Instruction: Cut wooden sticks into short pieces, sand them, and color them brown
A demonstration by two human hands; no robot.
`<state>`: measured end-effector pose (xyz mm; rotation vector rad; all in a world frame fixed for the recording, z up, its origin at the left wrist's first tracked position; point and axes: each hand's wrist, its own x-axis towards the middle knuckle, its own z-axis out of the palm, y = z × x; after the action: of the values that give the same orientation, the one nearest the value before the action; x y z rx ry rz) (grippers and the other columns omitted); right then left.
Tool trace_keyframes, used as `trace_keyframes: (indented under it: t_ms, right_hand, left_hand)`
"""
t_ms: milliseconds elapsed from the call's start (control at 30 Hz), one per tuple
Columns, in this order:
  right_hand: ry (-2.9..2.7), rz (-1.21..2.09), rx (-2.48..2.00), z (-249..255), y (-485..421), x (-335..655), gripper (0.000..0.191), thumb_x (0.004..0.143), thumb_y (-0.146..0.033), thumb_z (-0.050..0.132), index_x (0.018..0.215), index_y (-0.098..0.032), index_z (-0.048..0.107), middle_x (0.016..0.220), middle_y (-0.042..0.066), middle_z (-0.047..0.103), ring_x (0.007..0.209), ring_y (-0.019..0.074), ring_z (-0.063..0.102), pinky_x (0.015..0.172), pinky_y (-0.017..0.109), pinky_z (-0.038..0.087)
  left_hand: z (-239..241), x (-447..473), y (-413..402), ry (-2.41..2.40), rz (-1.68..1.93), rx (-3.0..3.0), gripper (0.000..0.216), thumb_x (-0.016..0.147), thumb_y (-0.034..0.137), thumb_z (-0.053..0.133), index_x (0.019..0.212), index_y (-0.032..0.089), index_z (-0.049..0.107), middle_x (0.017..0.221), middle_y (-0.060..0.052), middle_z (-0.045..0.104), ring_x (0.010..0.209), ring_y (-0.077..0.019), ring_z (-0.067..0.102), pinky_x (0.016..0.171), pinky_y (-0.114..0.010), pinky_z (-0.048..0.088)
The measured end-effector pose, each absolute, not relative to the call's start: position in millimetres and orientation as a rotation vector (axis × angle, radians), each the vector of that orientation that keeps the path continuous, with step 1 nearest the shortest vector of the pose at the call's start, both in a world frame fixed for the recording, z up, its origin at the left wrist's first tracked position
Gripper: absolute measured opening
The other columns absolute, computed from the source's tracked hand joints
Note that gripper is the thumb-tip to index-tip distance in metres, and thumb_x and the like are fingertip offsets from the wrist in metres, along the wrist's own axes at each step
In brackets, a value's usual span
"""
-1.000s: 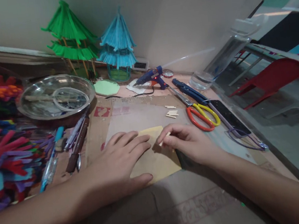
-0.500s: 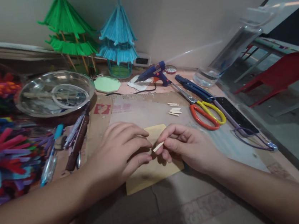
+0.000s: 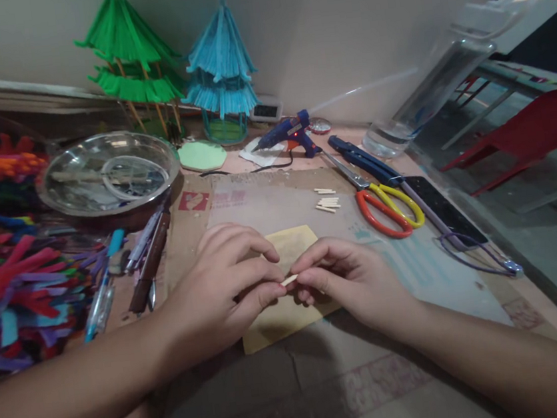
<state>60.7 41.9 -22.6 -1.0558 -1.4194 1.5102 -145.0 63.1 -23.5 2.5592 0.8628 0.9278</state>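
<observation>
Cardboard (image 3: 188, 231) covers the bench (image 3: 543, 299), perhaps shielding it. The left hand (image 3: 237, 267) and right hand (image 3: 354, 279), fingertips nearly closed, pinch opposite ends of one short stick (image 3: 289, 279) over yellow paper (image 3: 272, 330), likely for steadiness; spare sticks (image 3: 327, 203) lie beyond the right hand, seemingly within reach.

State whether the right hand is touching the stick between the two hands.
Touching: the head view shows the right hand pinching one end of the stick.
</observation>
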Motion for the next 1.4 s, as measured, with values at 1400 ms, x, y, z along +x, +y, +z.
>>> trace_keyframes:
  t_ms: [1400]
  right_hand:
    - [-1.121, 1.799, -0.852, -26.5, 51.0, 60.4, 0.021, 0.076, -0.035, 0.079, 0.082, -0.017, 0.068, 0.068, 0.000, 0.072, 0.058, 0.0075, 0.065, 0.056, 0.018, 0.054]
  left_hand:
    - [-22.9, -140.8, 61.3, 0.845, 0.935, 2.380, 0.015, 0.095, 0.022, 0.054, 0.090, 0.022, 0.068, 0.092, -0.002, 0.063, 0.093, -0.0167, 0.056, 0.085, -0.031, 0.043]
